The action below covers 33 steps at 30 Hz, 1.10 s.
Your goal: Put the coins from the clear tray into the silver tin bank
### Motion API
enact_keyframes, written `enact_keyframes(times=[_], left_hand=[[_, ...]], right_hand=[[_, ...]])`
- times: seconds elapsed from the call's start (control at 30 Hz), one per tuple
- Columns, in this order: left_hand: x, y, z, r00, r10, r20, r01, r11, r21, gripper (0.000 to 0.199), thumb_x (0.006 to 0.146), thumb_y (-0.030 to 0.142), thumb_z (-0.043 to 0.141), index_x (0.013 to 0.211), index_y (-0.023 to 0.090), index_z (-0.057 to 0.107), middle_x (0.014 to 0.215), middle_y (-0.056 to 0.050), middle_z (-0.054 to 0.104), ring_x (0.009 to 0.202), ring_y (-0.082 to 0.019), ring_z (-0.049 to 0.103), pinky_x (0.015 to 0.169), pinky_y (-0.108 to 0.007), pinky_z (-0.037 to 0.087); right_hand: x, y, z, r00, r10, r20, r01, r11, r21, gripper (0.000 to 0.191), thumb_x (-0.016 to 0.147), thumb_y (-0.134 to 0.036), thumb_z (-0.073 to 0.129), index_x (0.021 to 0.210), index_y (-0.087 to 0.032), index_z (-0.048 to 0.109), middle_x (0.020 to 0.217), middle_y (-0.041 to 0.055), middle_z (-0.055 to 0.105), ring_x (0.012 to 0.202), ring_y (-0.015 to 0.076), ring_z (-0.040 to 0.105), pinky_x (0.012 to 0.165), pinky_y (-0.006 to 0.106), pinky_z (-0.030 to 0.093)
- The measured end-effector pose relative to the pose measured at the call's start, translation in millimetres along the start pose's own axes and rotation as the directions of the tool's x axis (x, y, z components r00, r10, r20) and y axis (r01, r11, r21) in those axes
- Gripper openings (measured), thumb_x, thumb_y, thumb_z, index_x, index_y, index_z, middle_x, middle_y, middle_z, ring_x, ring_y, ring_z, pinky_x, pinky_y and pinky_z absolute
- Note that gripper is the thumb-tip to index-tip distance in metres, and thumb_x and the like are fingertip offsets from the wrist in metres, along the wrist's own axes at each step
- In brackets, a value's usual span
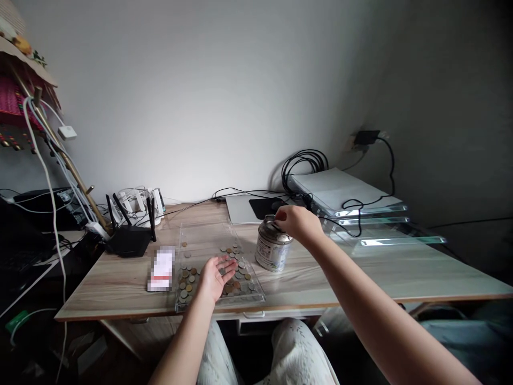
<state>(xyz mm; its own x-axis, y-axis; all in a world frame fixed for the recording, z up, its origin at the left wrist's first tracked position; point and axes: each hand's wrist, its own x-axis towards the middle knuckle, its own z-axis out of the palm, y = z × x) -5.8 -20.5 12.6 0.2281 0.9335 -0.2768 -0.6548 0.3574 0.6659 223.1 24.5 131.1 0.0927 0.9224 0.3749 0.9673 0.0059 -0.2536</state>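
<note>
My left hand (218,277) is over a clear acrylic tray (208,231), palm turned up and fingers stretched out. I see nothing clearly lying on the palm. Many loose coins (246,277), silver and copper-coloured, are spread across the tray's bottom around that hand. To the right of the tray a round metal can (273,251) with a printed label stands upright on the desk. My right hand (298,220) is at the top of the can, its fingers pinched together at the lid. What those fingertips hold, if anything, is hidden.
A phone (161,269) lies left of the tray, with a black router (131,239) behind it. At the back are a silver laptop-like slab (240,209), a coiled black cable (302,163) and stacked clear trays (348,192). Cables run across the desk (401,272).
</note>
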Motion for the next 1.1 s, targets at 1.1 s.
enact_keyframes(times=[1.1], left_hand=[[-3,2,4.8,0.997,-0.051,0.054,0.055,0.996,-0.071,0.041,0.076,0.049,0.038,0.094,0.015,0.053,0.063,-0.004,0.056,0.059,-0.014,0.054,0.058,-0.024,0.038]], right_hand=[[-76,-72,56,0.754,-0.644,0.128,0.634,0.765,0.113,0.023,0.081,-0.025,0.039,0.083,-0.019,0.061,0.085,0.0056,0.058,0.079,0.0141,0.050,0.060,0.022,0.035]])
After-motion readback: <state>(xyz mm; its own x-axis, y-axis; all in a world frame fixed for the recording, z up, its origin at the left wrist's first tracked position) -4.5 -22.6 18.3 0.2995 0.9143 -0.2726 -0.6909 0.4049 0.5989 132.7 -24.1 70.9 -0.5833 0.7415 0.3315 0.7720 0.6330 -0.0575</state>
